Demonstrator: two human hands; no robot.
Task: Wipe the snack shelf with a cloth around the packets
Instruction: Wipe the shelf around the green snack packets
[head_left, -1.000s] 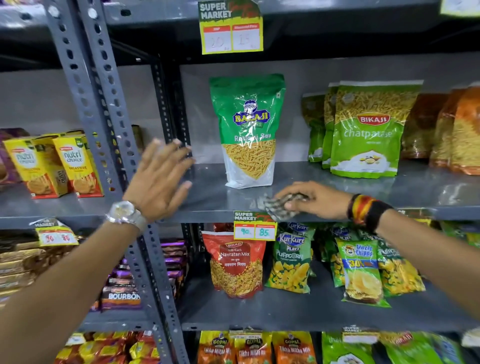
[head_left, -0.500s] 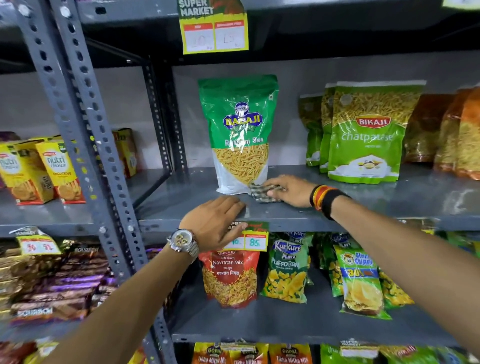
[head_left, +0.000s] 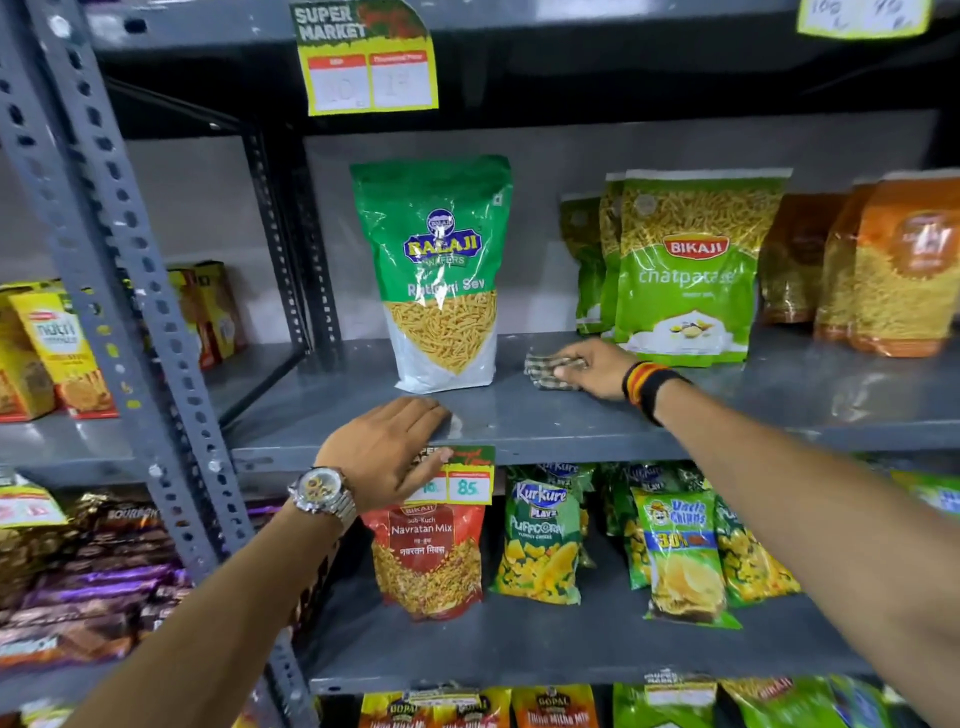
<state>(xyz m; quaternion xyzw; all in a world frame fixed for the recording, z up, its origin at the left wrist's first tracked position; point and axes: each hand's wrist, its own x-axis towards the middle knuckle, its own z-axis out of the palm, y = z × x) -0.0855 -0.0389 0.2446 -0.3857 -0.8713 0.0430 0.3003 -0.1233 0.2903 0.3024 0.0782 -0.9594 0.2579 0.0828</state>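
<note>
At the far left, yellow biscuit boxes (head_left: 47, 353) stood on the neighbouring rack, behind the grey slotted upright (head_left: 119, 291). Your left hand (head_left: 387, 452) lay palm-down and flat on the front edge of the grey shelf (head_left: 545, 421), fingers spread loosely and gripping nothing; the thumb hung over the price tag (head_left: 462, 480) clipped to the lip, and a metal watch (head_left: 322, 493) sat on that wrist. Just behind that hand, a tall green packet (head_left: 441, 270) stood upright on the shelf, well clear of the back wall. To its right, your right hand (head_left: 589, 366) pressed a small checked cloth (head_left: 543, 371) against the shelf top, fingers curled over it and pinching it, with coloured bands on the wrist. The cloth lay in the gap between the tall green packet and a row of lighter green packets (head_left: 691, 270), near the latter's base but not touching either. Further right stood orange packets (head_left: 904, 275). On the shelf below, red, green and yellow snack bags (head_left: 540, 540) leaned upright.
</note>
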